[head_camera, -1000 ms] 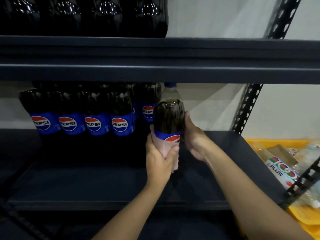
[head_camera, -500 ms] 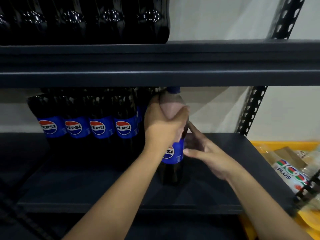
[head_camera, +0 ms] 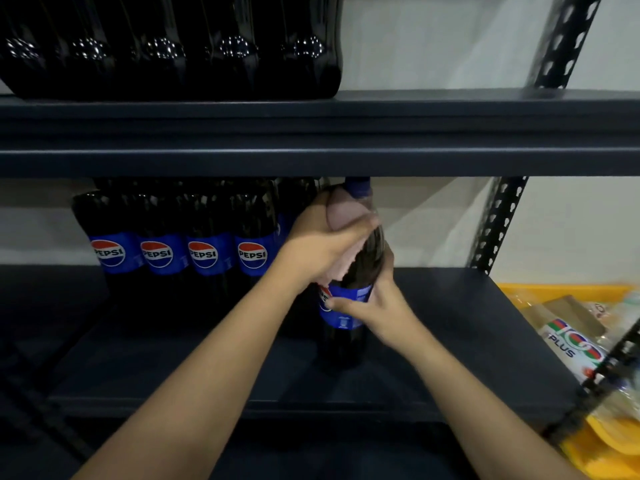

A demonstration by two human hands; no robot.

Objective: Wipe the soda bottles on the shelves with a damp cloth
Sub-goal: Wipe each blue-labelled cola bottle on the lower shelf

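L hand [head_camera: 323, 242] grips pink cloth [head_camera: 341, 216] round bottle [head_camera: 349, 299] neck; R hand [head_camera: 375, 304], at 5 o'clock, grasps label. Bottle upright on shelf [head_camera: 450, 327].

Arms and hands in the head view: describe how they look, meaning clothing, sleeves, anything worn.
Both forearms are bare up to the bottom edge of the picture; no sleeve shows. The left hand and the right hand wear no gloves. No watch, bracelet or ring can be made out, though the picture is dim and a little blurred.

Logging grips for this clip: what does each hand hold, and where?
Left hand presses cloth around bottle shoulder; right hand grips its label band.
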